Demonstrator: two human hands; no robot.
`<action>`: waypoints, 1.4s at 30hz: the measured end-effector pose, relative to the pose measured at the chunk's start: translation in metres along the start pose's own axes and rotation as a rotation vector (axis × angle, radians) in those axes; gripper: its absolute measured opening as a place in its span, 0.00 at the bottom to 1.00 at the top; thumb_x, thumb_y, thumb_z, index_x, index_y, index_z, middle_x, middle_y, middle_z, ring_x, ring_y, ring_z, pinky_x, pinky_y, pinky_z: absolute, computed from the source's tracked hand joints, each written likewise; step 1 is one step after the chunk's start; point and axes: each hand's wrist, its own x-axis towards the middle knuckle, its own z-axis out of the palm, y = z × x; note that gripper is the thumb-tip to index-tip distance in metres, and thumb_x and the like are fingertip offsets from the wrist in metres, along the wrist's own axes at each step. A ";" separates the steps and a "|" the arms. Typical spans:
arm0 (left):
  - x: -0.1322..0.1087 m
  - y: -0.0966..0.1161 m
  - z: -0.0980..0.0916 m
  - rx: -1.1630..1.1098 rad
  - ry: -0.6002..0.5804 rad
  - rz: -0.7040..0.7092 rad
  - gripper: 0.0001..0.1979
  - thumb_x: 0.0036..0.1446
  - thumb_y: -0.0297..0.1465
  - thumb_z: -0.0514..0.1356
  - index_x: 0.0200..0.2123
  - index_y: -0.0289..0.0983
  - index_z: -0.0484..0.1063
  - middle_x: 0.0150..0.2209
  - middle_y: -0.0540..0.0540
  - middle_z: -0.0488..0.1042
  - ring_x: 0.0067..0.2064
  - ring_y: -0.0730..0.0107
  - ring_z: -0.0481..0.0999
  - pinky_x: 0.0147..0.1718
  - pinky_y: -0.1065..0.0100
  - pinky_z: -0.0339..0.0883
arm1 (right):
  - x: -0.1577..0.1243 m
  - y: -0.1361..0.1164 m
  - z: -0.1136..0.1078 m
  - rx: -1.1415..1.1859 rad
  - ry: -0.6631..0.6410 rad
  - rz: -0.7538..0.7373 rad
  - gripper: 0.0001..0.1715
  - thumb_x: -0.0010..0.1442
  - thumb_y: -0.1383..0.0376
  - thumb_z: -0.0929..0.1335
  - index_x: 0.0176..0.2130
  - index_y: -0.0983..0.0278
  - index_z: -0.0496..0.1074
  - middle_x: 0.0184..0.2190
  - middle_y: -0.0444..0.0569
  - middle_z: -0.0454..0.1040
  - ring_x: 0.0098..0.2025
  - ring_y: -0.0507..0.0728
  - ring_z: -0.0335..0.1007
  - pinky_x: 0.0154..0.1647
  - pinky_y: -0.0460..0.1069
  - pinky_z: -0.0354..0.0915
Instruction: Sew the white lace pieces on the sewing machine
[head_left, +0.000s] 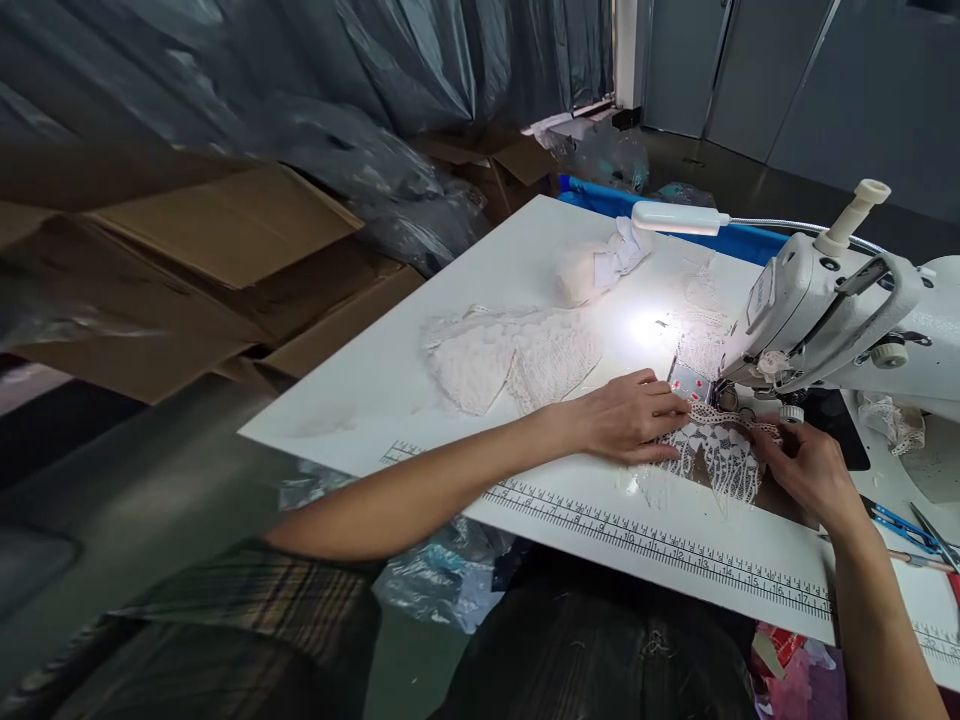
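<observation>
A piece of white lace (pixel 716 460) with a narrow scalloped band along its upper edge lies at the needle area of a white sewing machine (pixel 780 310). On its left side, my left hand (pixel 634 418) holds the band at the fingertips, thumb lower down on the lace. My right hand (pixel 810 465) pinches the other end of the band, just below the machine head. The presser foot and needle are mostly hidden behind the machine head. More lace extends behind the needle plate (pixel 688 385).
Lace pieces (pixel 517 355) and a pale bundle (pixel 600 265) lie on the white table (pixel 360 420). A lamp (pixel 679 217) lights the surface. Blue thread snips (pixel 907 525) and scissors (pixel 930 530) lie at right. A ruler scale (pixel 637 530) runs along the front edge; cardboard boxes (pixel 225 230) stand left.
</observation>
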 end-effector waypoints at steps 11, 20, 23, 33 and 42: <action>0.002 0.018 -0.024 -0.882 0.115 -0.672 0.29 0.67 0.50 0.48 0.55 0.33 0.71 0.35 0.42 0.78 0.30 0.70 0.76 0.27 0.70 0.69 | -0.001 -0.037 0.019 0.777 -0.177 0.169 0.34 0.41 0.44 0.76 0.40 0.65 0.74 0.21 0.40 0.67 0.23 0.49 0.60 0.24 0.47 0.59; 0.003 0.020 -0.035 -1.006 -0.157 -0.907 0.34 0.60 0.40 0.60 0.65 0.31 0.57 0.36 0.43 0.78 0.25 0.72 0.77 0.31 0.70 0.70 | 0.005 -0.043 0.021 0.297 -0.144 -0.101 0.23 0.60 0.50 0.66 0.45 0.62 0.77 0.34 0.51 0.79 0.31 0.56 0.73 0.33 0.52 0.70; 0.003 0.020 -0.042 -0.869 -0.203 -0.893 0.29 0.60 0.33 0.55 0.63 0.29 0.61 0.30 0.47 0.76 0.28 0.70 0.76 0.30 0.70 0.66 | 0.004 -0.032 0.019 0.051 -0.030 -0.262 0.20 0.64 0.55 0.62 0.45 0.62 0.77 0.34 0.50 0.79 0.33 0.57 0.74 0.35 0.53 0.71; 0.002 0.010 -0.048 -0.618 -0.311 -0.917 0.27 0.55 0.36 0.59 0.57 0.33 0.70 0.42 0.41 0.78 0.37 0.65 0.76 0.36 0.68 0.65 | 0.001 -0.023 0.043 -0.369 0.058 -0.610 0.22 0.68 0.61 0.59 0.56 0.60 0.72 0.43 0.58 0.68 0.44 0.63 0.65 0.45 0.61 0.71; -0.003 0.007 -0.037 -0.720 -0.187 -0.939 0.22 0.59 0.39 0.58 0.53 0.32 0.72 0.30 0.45 0.78 0.30 0.68 0.77 0.30 0.70 0.66 | -0.013 -0.018 0.032 -0.143 -0.026 -0.636 0.23 0.67 0.66 0.60 0.59 0.58 0.70 0.47 0.57 0.68 0.50 0.62 0.68 0.48 0.60 0.73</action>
